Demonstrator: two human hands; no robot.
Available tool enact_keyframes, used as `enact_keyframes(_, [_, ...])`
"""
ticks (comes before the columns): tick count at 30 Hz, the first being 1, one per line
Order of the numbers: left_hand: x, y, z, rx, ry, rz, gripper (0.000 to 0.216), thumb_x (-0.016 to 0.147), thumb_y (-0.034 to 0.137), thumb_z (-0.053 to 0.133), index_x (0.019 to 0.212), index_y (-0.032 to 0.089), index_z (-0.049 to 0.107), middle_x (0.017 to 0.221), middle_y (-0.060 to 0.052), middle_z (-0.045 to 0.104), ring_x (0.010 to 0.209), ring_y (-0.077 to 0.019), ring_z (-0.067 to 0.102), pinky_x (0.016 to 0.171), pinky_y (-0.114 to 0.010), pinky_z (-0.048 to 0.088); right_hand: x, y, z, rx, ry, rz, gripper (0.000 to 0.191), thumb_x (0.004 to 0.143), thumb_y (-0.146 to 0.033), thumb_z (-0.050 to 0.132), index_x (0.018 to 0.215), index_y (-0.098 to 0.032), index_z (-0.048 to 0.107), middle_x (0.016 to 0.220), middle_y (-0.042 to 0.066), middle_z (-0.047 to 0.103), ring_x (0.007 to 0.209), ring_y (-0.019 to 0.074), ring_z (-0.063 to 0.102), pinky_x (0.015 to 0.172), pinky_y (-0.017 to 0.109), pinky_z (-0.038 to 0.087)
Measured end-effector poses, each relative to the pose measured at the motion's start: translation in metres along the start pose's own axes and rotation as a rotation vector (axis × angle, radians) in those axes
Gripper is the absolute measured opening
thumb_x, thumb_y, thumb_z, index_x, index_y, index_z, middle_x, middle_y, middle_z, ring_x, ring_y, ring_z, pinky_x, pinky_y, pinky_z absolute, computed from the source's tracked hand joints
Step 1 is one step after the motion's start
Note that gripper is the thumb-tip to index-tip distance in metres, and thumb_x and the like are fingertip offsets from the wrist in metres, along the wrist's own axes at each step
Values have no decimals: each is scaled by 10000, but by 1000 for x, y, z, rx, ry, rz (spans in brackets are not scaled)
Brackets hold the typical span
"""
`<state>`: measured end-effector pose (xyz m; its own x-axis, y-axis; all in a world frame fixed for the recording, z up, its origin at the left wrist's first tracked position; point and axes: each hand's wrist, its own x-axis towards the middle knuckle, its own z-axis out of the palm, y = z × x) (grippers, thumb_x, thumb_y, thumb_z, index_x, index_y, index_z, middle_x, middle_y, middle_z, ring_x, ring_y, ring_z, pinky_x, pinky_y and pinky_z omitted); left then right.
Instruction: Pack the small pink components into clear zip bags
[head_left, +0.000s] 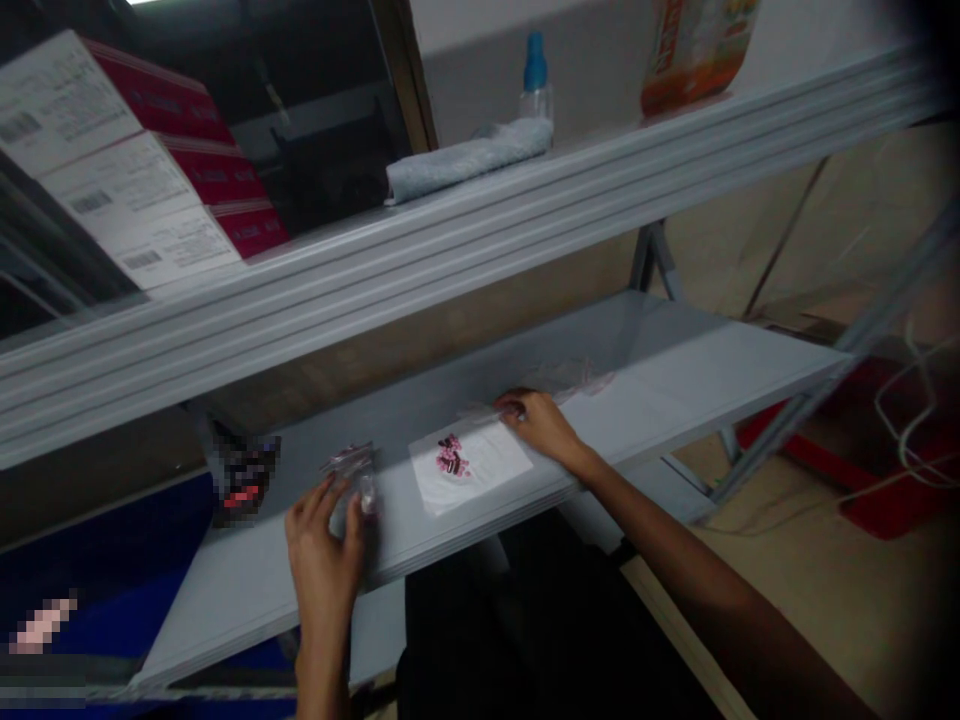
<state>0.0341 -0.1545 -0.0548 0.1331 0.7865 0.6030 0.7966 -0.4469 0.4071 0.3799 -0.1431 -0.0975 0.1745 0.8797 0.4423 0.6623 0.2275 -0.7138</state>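
Note:
A flat clear plastic bag with a white sheet or cloth inside, printed with pink and dark flowers, lies on the grey lower shelf. At its far right corner my right hand is closed, fingertips pinching the clear edge of the bag. Over the shelf's left part is my left hand, thumb and fingers apart. Just beyond these fingers sits a small bundle of crumpled clear plastic; whether they touch it I cannot tell. More thin clear plastic lies behind my right hand.
A ridged upper shelf crosses in front, bearing stacked white-and-crimson boxes, a folded grey cloth, a blue-capped bottle and an orange packet. A blurred dark object is at the lower shelf's left end. White cables hang at right.

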Motion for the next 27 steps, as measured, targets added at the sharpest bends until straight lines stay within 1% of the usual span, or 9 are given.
enact_keyframes(2, [-2,20,-1,-215,1,-109,309,846,415,630,1039,196,731,1129,-119,717,1082,-312,642,994,-483,456,-2,-15,-4,64,100,-9,230,873,-125,535,937,-165,753,919,88,748,822,188,685,772,293,519])
enact_keyframes(5, [-6,45,9,-699,-175,-326,377,799,410,714,1106,192,696,1105,-114,722,991,-271,690,883,-400,530,-16,-50,-2,174,162,-120,201,878,-151,579,998,-189,736,935,65,738,805,168,672,757,285,519])
enact_keyframes(7, [-8,51,18,-975,-244,-425,459,776,394,752,1176,193,653,1132,-112,707,987,-247,692,841,-360,550,-30,-75,6,241,67,-270,201,866,-152,619,1033,-195,722,964,56,729,845,163,668,767,274,518])
enact_keyframes(9, [-9,49,25,-1118,-203,-498,457,735,358,800,1136,185,662,1051,-80,716,913,-191,694,790,-282,549,-43,-92,16,273,-81,-444,196,866,-142,625,1032,-186,719,986,61,721,894,163,665,815,277,517])
enact_keyframes(12, [-6,37,25,-1190,-90,-596,406,663,292,861,1011,166,694,847,-17,707,744,-109,669,709,-190,518,-52,-101,30,243,-264,-586,186,889,-157,616,1046,-180,712,979,58,714,898,156,664,837,272,520])
enact_keyframes(18, [-3,31,22,-1202,-212,-623,487,705,395,824,1104,160,671,986,-89,725,875,-196,698,770,-302,556,-52,-91,40,-64,-228,-617,288,925,-164,568,1204,-168,640,1118,107,662,1012,201,621,884,339,520])
enact_keyframes(22, [-5,29,32,-1039,-97,-617,421,640,319,868,983,137,705,917,-63,744,799,-157,687,717,-234,526,-58,-97,40,-129,-283,-712,395,924,-123,535,1311,-187,573,1185,122,638,1034,216,607,924,376,506])
enact_keyframes(25, [-6,17,35,-1012,-11,-683,395,589,285,889,908,127,718,821,-40,753,710,-150,692,695,-253,539,-57,-94,36,-7,-267,-637,449,931,-195,555,1374,-260,525,1278,92,598,1025,194,618,892,348,517])
enact_keyframes(27, [-6,10,34,-1033,-44,-702,446,572,276,895,955,127,720,823,-51,765,709,-167,712,699,-275,555,-53,-85,32,71,-210,-502,401,940,-217,541,1339,-256,557,1244,78,617,956,169,637,851,317,522])
